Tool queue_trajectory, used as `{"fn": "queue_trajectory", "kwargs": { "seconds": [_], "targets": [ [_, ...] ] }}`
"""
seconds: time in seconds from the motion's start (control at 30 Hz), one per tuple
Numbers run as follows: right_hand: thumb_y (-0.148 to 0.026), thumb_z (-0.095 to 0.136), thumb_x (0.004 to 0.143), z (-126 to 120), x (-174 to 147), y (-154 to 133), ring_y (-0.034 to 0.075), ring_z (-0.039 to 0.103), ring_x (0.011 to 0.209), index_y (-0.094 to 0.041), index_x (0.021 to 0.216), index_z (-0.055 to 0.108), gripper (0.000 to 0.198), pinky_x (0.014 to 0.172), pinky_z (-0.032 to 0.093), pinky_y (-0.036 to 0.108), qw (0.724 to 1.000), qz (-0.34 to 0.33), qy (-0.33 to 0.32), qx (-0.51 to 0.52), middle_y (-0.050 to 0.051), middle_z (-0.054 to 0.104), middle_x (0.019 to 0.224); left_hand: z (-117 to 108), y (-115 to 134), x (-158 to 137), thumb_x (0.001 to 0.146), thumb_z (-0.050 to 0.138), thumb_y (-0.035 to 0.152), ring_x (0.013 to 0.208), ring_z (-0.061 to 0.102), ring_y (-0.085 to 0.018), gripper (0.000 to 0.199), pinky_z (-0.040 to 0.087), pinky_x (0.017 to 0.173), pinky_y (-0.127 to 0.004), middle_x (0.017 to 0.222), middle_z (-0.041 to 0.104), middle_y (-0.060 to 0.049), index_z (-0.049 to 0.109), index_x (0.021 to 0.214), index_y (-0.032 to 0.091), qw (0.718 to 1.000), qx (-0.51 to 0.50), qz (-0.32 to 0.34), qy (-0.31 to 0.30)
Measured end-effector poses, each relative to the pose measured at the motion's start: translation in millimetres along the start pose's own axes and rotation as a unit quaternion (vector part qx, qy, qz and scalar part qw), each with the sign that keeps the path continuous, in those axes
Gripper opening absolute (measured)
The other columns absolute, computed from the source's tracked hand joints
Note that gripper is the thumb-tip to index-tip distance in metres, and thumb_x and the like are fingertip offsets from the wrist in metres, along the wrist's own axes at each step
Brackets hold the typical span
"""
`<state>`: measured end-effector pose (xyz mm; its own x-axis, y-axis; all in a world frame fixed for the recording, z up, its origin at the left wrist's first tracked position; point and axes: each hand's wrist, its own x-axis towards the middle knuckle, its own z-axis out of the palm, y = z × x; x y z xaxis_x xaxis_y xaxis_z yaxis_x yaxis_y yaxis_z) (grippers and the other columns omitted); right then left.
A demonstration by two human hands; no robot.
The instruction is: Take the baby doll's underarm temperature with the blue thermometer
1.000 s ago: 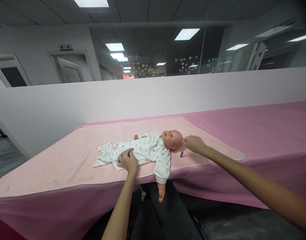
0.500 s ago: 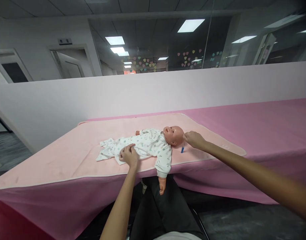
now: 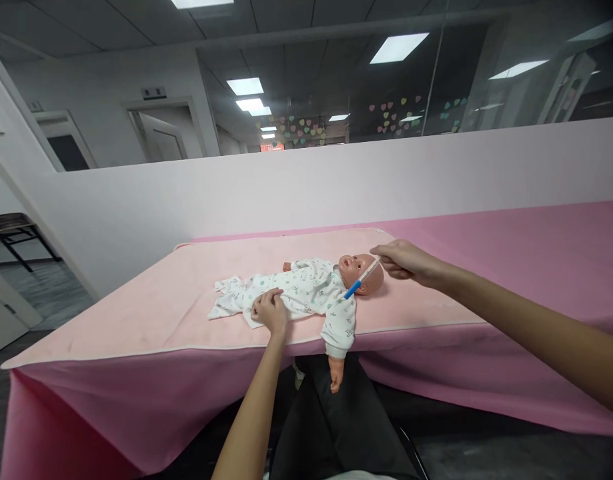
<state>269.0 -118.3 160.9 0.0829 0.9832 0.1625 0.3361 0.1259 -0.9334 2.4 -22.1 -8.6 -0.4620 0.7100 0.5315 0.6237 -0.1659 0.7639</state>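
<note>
A baby doll (image 3: 311,287) lies on its back, its head to the right, dressed in white printed clothes. One doll arm hangs over the table's front edge. My left hand (image 3: 271,312) rests at the doll's hip, its fingers curled in against the clothes; what they hold, if anything, is hidden. Above and right of the doll's head, my right hand (image 3: 403,260) pinches the end of a slim, thermometer-like stick (image 3: 369,270). The stick slants down to the left across the view of the doll's head, its blue end over the doll's shoulder.
A peach mat (image 3: 161,300) lies under the doll on a table with a pink cloth (image 3: 536,253). Behind it runs a low white wall (image 3: 336,187) with glass above. My legs (image 3: 336,420) are beneath the table edge. A dark table (image 3: 16,227) stands at far left.
My right hand has lifted the stick from behind the doll's head and swung its blue end to the left. My left hand stays at the doll's hip. The camera view has shifted slightly left.
</note>
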Motion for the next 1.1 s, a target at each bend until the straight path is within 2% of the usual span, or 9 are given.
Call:
{"fn": "queue_trajectory", "kwargs": {
  "seconds": [0.13, 0.2, 0.3, 0.37, 0.53, 0.73, 0.83, 0.97, 1.1],
  "targets": [
    [-0.038, 0.050, 0.073, 16.9, -14.4, 17.4, 0.003, 0.014, 0.035, -0.023, 0.046, 0.024, 0.041, 0.035, 0.013, 0.022, 0.999, -0.005, 0.004, -0.041, -0.009, 0.019, 0.039, -0.6, 0.4, -1.1, 0.077, 0.040, 0.016, 0.103, 0.047, -0.021, 0.028, 0.020, 0.091, -0.040, 0.092, 0.067, 0.002, 0.066, 0.073, 0.028, 1.000, -0.002, 0.001, -0.001],
    [-0.038, 0.052, 0.071, 21.9, -17.6, 20.7, 0.003, 0.016, 0.035, -0.021, 0.044, 0.026, 0.041, 0.036, 0.012, 0.021, 0.995, -0.014, -0.002, -0.096, -0.008, 0.021, 0.038, -1.1, 0.9, -1.5, 0.077, 0.040, 0.016, 0.102, 0.047, -0.021, 0.028, 0.020, 0.091, -0.040, 0.092, 0.067, 0.002, 0.066, 0.072, 0.028, 1.000, -0.004, 0.002, 0.001],
    [-0.037, 0.051, 0.071, 29.2, -20.1, 21.1, 0.004, 0.021, 0.037, -0.020, 0.043, 0.028, 0.040, 0.037, 0.013, 0.021, 0.992, -0.028, -0.012, -0.121, -0.006, 0.025, 0.039, -1.6, 1.6, -1.5, 0.077, 0.041, 0.017, 0.102, 0.047, -0.021, 0.028, 0.020, 0.090, -0.040, 0.091, 0.067, 0.002, 0.065, 0.072, 0.028, 1.000, -0.007, 0.001, 0.002],
    [-0.038, 0.050, 0.071, 34.1, -20.9, 20.2, 0.004, 0.021, 0.038, -0.020, 0.044, 0.027, 0.040, 0.037, 0.014, 0.021, 0.995, -0.018, -0.016, -0.096, -0.006, 0.025, 0.039, -1.8, 1.8, -1.5, 0.078, 0.041, 0.017, 0.101, 0.047, -0.021, 0.028, 0.020, 0.090, -0.040, 0.092, 0.067, 0.002, 0.065, 0.072, 0.028, 1.000, -0.004, -0.002, -0.001],
    [-0.041, 0.054, 0.071, 39.8, -20.3, 16.1, 0.003, 0.016, 0.037, -0.022, 0.047, 0.026, 0.042, 0.036, 0.013, 0.020, 0.998, 0.059, -0.024, -0.009, -0.009, 0.022, 0.040, -0.8, 1.0, -1.8, 0.077, 0.041, 0.016, 0.102, 0.047, -0.021, 0.028, 0.020, 0.090, -0.039, 0.092, 0.067, 0.003, 0.065, 0.072, 0.028, 1.000, 0.000, -0.004, -0.004],
    [-0.035, 0.056, 0.070, 37.7, -22.5, 5.9, 0.002, 0.015, 0.036, -0.021, 0.047, 0.027, 0.040, 0.035, 0.013, 0.020, 0.996, 0.089, -0.007, -0.004, -0.009, 0.021, 0.040, 0.5, -0.5, -1.7, 0.076, 0.042, 0.016, 0.102, 0.047, -0.020, 0.027, 0.019, 0.091, -0.040, 0.090, 0.068, 0.004, 0.065, 0.070, 0.029, 1.000, -0.020, -0.001, 0.006],
    [-0.033, 0.057, 0.069, 36.5, -23.6, 0.9, 0.002, 0.015, 0.036, -0.021, 0.049, 0.028, 0.037, 0.035, 0.012, 0.020, 0.994, 0.103, -0.024, 0.017, -0.009, 0.021, 0.041, -0.5, -0.1, -1.7, 0.076, 0.042, 0.016, 0.102, 0.047, -0.020, 0.027, 0.019, 0.091, -0.040, 0.090, 0.068, 0.004, 0.065, 0.070, 0.029, 1.000, -0.018, -0.003, 0.001],
    [-0.032, 0.055, 0.070, 34.1, -21.9, 1.7, 0.003, 0.014, 0.037, -0.021, 0.049, 0.030, 0.034, 0.036, 0.012, 0.020, 0.994, 0.105, -0.019, 0.006, -0.009, 0.020, 0.041, -2.0, 1.1, -1.9, 0.077, 0.042, 0.016, 0.102, 0.047, -0.020, 0.027, 0.020, 0.091, -0.040, 0.091, 0.068, 0.003, 0.065, 0.071, 0.029, 1.000, -0.011, -0.006, -0.003],
    [-0.035, 0.053, 0.072, 34.4, -22.2, 6.4, 0.003, 0.015, 0.038, -0.021, 0.047, 0.027, 0.039, 0.037, 0.012, 0.021, 0.998, 0.050, -0.002, -0.034, -0.008, 0.019, 0.042, -2.6, 1.8, -1.9, 0.077, 0.041, 0.016, 0.103, 0.047, -0.021, 0.027, 0.020, 0.091, -0.040, 0.092, 0.067, 0.002, 0.065, 0.072, 0.028, 1.000, -0.004, -0.010, -0.007]
  ]
}}
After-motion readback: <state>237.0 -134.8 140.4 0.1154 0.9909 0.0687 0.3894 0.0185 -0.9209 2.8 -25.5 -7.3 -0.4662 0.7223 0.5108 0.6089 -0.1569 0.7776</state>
